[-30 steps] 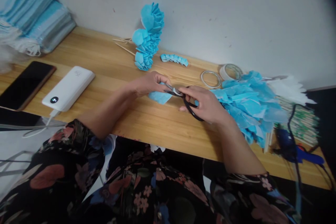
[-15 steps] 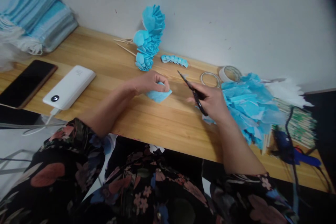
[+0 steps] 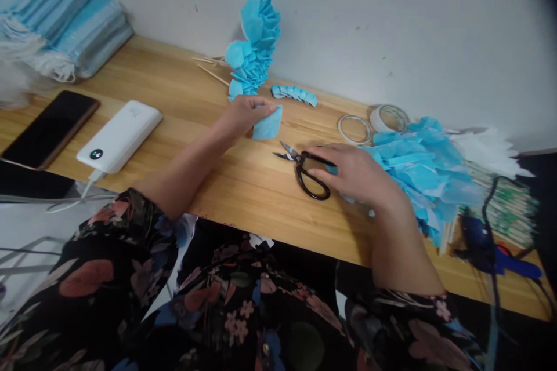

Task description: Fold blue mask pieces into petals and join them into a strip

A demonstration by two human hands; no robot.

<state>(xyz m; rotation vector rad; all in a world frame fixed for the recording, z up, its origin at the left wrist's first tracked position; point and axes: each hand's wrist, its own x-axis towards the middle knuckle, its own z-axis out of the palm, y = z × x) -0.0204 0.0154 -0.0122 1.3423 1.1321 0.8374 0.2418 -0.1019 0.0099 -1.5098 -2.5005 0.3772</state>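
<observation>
A small light-blue piece of fabric-like sheet (image 3: 267, 123) is pinched between the thumb and fingers of my left hand (image 3: 247, 119), lifted over the table. Black-handled scissors (image 3: 299, 157) have their blades apart, pointing left toward the blue piece. My right hand (image 3: 353, 173) has its fingers on the upper handle loop, and the lower loop shows free beneath. Whether the scissors rest on the wood is hard to tell. Behind my left hand lie blue flowers (image 3: 255, 35) on wooden sticks, with a folded blue strip (image 3: 295, 93) beside them.
Right of my right hand are a pile of blue sheets (image 3: 420, 165), two tape rolls (image 3: 389, 118), white sheets (image 3: 487, 151), bundled sticks (image 3: 505, 203) and a blue corded tool (image 3: 517, 264). To the left are a phone (image 3: 50, 127), a white power bank (image 3: 119, 136) and stacked face masks (image 3: 65, 17).
My left hand has raised the blue piece and turned it upright. The scissors have gone from closed and tilted up to spread and lower, with my right hand farther back on the handle.
</observation>
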